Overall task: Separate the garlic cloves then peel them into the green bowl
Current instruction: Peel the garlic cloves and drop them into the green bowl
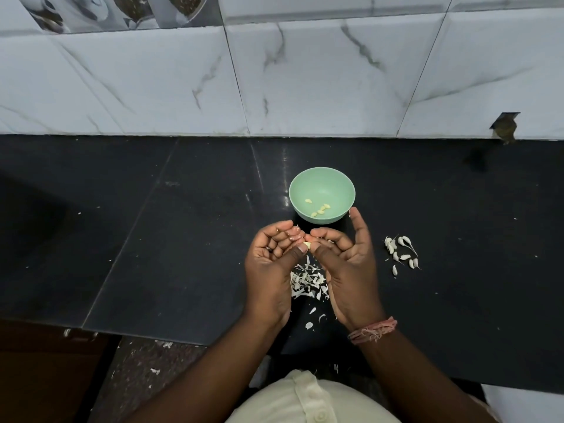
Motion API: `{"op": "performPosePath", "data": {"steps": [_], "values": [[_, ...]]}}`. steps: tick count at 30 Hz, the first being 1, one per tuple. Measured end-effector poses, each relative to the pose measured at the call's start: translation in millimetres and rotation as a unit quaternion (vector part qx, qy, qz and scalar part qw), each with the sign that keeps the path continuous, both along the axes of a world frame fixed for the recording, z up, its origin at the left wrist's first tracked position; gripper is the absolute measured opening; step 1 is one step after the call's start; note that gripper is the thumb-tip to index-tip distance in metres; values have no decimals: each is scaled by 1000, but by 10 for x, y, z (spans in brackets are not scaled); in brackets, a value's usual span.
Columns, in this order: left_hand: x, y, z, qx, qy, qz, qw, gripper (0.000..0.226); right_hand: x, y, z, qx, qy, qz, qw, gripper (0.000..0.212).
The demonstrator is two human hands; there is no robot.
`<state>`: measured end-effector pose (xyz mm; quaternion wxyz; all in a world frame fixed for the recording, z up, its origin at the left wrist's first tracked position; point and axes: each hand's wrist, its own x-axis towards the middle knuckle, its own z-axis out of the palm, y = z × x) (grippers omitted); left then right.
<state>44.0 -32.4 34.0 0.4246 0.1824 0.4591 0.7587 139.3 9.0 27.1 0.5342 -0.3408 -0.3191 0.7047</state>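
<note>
A green bowl (322, 181) stands on the black counter with several peeled garlic cloves (319, 209) inside. Just in front of it my left hand (270, 270) and my right hand (348, 270) meet, palms up. Both pinch one small garlic clove (307, 245) between thumbs and fingertips. The right hand's index finger points up near the bowl's rim. Several unpeeled cloves (401, 251) lie on the counter to the right of my hands. A heap of white garlic skins (308, 280) lies under and between my wrists.
The black stone counter (152, 239) ends at a marble-tiled wall (274, 87) behind the bowl. Loose skin flakes (314, 319) lie near the counter's front edge. A thread bracelet (374, 329) is on my right wrist. Floor and a dark cabinet show at lower left.
</note>
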Motion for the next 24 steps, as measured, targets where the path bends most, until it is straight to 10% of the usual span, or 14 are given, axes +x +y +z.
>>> {"op": "performPosePath", "data": {"steps": [24], "values": [[-4,425,-102,-205,-164,-14,965,26,59,309,-214,96,-240,14,966,104]]}}
